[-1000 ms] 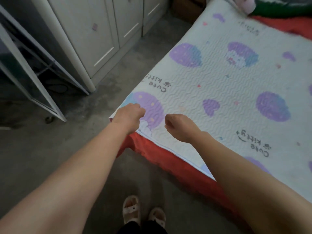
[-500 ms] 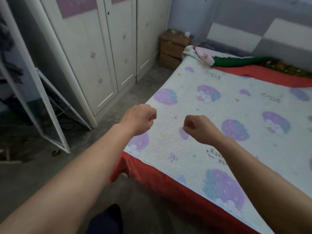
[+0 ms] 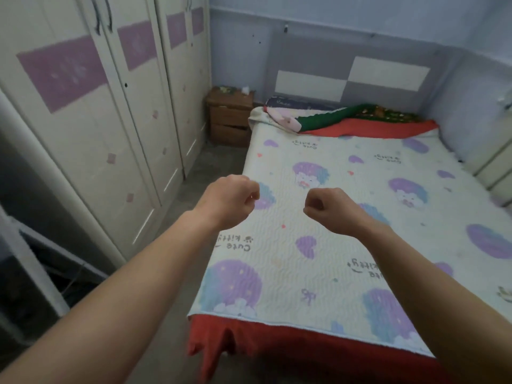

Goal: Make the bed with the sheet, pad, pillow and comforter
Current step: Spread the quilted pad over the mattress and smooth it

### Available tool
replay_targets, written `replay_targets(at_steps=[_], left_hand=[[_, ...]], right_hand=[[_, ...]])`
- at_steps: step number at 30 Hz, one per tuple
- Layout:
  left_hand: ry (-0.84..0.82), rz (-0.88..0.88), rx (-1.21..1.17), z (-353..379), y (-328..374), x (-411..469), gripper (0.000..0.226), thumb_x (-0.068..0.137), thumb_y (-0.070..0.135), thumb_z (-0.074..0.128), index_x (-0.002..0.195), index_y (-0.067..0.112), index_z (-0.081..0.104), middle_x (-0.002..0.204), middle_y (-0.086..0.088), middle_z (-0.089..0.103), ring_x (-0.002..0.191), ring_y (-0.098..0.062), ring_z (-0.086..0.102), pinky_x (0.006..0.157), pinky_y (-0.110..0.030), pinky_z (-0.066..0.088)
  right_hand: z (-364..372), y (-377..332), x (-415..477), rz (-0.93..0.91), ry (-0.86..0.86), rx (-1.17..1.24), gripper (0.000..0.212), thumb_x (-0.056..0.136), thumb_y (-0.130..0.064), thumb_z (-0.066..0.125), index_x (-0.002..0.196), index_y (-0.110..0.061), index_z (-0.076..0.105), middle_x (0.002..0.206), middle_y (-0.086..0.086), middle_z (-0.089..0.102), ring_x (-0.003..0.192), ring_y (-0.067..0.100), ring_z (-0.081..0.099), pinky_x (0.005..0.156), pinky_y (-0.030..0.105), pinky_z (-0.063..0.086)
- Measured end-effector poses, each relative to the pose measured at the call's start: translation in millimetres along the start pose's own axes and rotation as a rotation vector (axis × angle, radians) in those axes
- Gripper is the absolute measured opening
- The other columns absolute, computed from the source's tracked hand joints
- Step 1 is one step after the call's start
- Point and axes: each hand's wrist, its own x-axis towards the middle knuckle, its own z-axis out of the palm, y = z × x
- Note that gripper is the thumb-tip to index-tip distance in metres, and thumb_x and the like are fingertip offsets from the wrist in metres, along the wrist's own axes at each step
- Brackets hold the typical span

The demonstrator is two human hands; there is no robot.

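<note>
A white quilted pad (image 3: 346, 225) with purple cartoon prints lies flat over the bed. Below its near edge a red sheet (image 3: 277, 345) hangs down the mattress front. At the head end lies a bunched green and red comforter (image 3: 349, 119), with a pink and white cloth (image 3: 279, 119) and a dark blue pillow-like roll (image 3: 282, 102) beside it. My left hand (image 3: 230, 200) and my right hand (image 3: 329, 210) hover side by side above the pad's left part. Both have their fingers curled and hold nothing.
A tall white and purple wardrobe (image 3: 110, 120) lines the left wall, with a narrow strip of floor (image 3: 199, 167) between it and the bed. A wooden nightstand (image 3: 230, 117) stands in the far corner. A white metal frame (image 3: 27, 259) leans at the near left. White drawers (image 3: 496, 167) stand at the right.
Both hands have risen off the pad's near left corner and now hang in the air. My view has lifted from the corner to the whole bed.
</note>
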Motion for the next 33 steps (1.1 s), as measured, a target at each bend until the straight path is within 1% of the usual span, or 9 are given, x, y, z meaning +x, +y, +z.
replay_targets(at_steps=[5,8,10,13,15,18,24,29,33], left_hand=[[-0.056,0.088,0.006,-51.7,-74.4,-5.9,0.017,0.086,0.017,0.055,0.097,0.019,0.069,0.098,0.0,0.066,0.09,-0.024,0.061,0.074,-0.036,0.051],[-0.074,0.119,-0.009,-71.4,-104.5,-0.9,0.018,0.087,0.017,0.055,0.097,0.018,0.07,0.098,-0.001,0.067,0.089,-0.023,0.061,0.074,-0.036,0.052],[-0.07,0.139,-0.016,-77.1,-120.8,6.8,0.018,0.086,0.017,0.055,0.097,0.019,0.07,0.097,-0.001,0.068,0.088,-0.023,0.062,0.073,-0.034,0.051],[-0.052,0.175,-0.023,-78.2,-143.2,22.8,0.018,0.086,0.018,0.055,0.095,0.021,0.07,0.096,0.001,0.068,0.087,-0.022,0.062,0.071,-0.033,0.051],[-0.05,0.187,-0.042,-77.3,-158.0,37.4,0.018,0.086,0.018,0.055,0.094,0.02,0.07,0.095,0.002,0.068,0.085,-0.021,0.061,0.07,-0.033,0.051],[-0.078,0.23,-0.044,-76.7,-177.3,62.5,0.017,0.087,0.019,0.055,0.095,0.02,0.07,0.094,0.002,0.068,0.083,-0.018,0.061,0.07,-0.033,0.052],[-0.069,0.291,-0.047,-74.4,-236.2,152.6,0.017,0.086,0.02,0.055,0.095,0.021,0.07,0.095,0.002,0.068,0.084,-0.02,0.062,0.072,-0.037,0.054],[-0.07,0.303,-0.055,-67.2,-295.8,271.7,0.018,0.087,0.02,0.055,0.096,0.022,0.07,0.096,0.004,0.069,0.085,-0.019,0.063,0.071,-0.036,0.054],[-0.058,0.318,-0.061,-65.2,-327.8,347.6,0.017,0.089,0.021,0.056,0.099,0.021,0.07,0.097,0.003,0.069,0.084,-0.016,0.062,0.072,-0.035,0.054]], right_hand=[[20.0,-64.5,10.9,0.106,0.085,0.096,0.021,0.085,-0.014,0.061,0.067,-0.022,0.053,0.063,-0.009,0.055,0.059,0.011,0.052,0.055,0.025,0.039],[26.2,-85.8,11.9,0.153,0.107,0.091,0.025,0.084,-0.014,0.062,0.065,-0.025,0.051,0.062,-0.01,0.055,0.057,0.006,0.049,0.055,0.023,0.038],[28.9,-91.0,14.8,0.193,0.127,0.1,0.028,0.084,-0.013,0.063,0.063,-0.027,0.051,0.06,-0.009,0.055,0.057,0.009,0.052,0.057,0.028,0.044],[31.7,-95.2,24.6,0.229,0.167,0.12,0.021,0.084,-0.011,0.064,0.066,-0.02,0.056,0.059,-0.006,0.055,0.06,0.019,0.058,0.061,0.039,0.051],[34.2,-97.6,38.6,0.242,0.192,0.122,0.017,0.084,-0.011,0.065,0.068,-0.013,0.058,0.059,-0.004,0.055,0.062,0.023,0.06,0.062,0.041,0.052],[37.7,-99.8,64.7,0.266,0.218,0.121,0.016,0.084,-0.011,0.065,0.069,-0.01,0.059,0.059,-0.004,0.056,0.062,0.023,0.059,0.062,0.042,0.052],[39.3,-98.3,156.6,0.296,0.257,0.138,0.02,0.083,-0.009,0.067,0.066,-0.012,0.057,0.056,-0.005,0.054,0.055,0.018,0.054,0.059,0.038,0.049],[27.3,-69.5,281.7,0.311,0.293,0.112,0.019,0.082,-0.009,0.067,0.066,-0.014,0.058,0.057,-0.003,0.057,0.055,0.017,0.056,0.058,0.036,0.048],[11.4,-52.8,364.4,0.319,0.3,0.089,0.018,0.081,-0.013,0.066,0.066,-0.015,0.057,0.057,-0.003,0.058,0.054,0.014,0.054,0.054,0.03,0.041]])
